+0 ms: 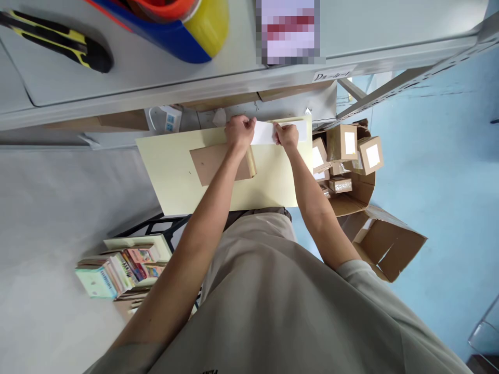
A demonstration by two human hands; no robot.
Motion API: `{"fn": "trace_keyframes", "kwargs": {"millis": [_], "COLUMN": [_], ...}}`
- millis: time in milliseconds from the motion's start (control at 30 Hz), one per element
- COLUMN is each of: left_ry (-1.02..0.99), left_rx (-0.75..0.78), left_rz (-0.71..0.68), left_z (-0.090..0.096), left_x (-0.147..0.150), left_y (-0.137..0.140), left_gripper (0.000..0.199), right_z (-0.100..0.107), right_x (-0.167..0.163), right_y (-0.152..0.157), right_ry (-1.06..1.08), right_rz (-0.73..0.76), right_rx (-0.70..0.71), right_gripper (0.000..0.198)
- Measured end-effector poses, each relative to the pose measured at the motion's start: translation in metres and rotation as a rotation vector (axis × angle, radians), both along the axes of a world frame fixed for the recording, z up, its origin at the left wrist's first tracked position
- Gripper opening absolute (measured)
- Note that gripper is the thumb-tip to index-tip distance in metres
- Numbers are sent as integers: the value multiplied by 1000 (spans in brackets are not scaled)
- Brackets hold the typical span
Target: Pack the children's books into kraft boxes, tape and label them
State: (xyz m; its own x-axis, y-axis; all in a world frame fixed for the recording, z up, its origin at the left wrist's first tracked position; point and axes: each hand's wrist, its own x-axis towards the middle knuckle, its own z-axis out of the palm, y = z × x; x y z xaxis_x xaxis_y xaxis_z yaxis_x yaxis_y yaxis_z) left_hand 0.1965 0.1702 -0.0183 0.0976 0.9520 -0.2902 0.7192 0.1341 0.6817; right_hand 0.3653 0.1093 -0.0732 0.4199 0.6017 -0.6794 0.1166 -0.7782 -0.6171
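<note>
My left hand (238, 132) is closed, its thumb and finger pinching the left end of a white paper strip (263, 133). My right hand (287, 136) is closed on the same strip farther right, and more white paper shows past it. Both hands are over the far edge of a pale yellow board (276, 179). Just below my left hand a flat brown cardboard box (212, 163) lies on the board, partly hidden by my left forearm. Its right end shows a shiny strip that looks like tape.
Above the board runs a grey shelf (234, 78) with a utility knife (58, 41) and a blue and yellow container (187, 36). A power strip (169, 119) lies behind. Labelled boxes fill a carton (366, 189) at right, with an open carton (397, 244) nearby. Books (125, 267) stand lower left.
</note>
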Motion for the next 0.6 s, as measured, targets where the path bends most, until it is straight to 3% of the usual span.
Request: {"fn": "trace_keyframes", "kwargs": {"millis": [400,500,600], "left_ry": [-30,-44,-84], "left_rx": [-8,15,54], "left_rz": [13,30,73], "left_z": [-4,13,47], "left_x": [-6,-7,-21], "left_y": [-8,-16,-26], "left_gripper": [35,36,40], "right_z": [0,1,1], "right_x": [-2,-2,-3], "right_y": [-1,-2,-3], "right_ry": [-44,-67,-63], "right_rz": [-16,-14,-13], "right_rx": [4,9,22], "right_gripper": [65,62,63]}}
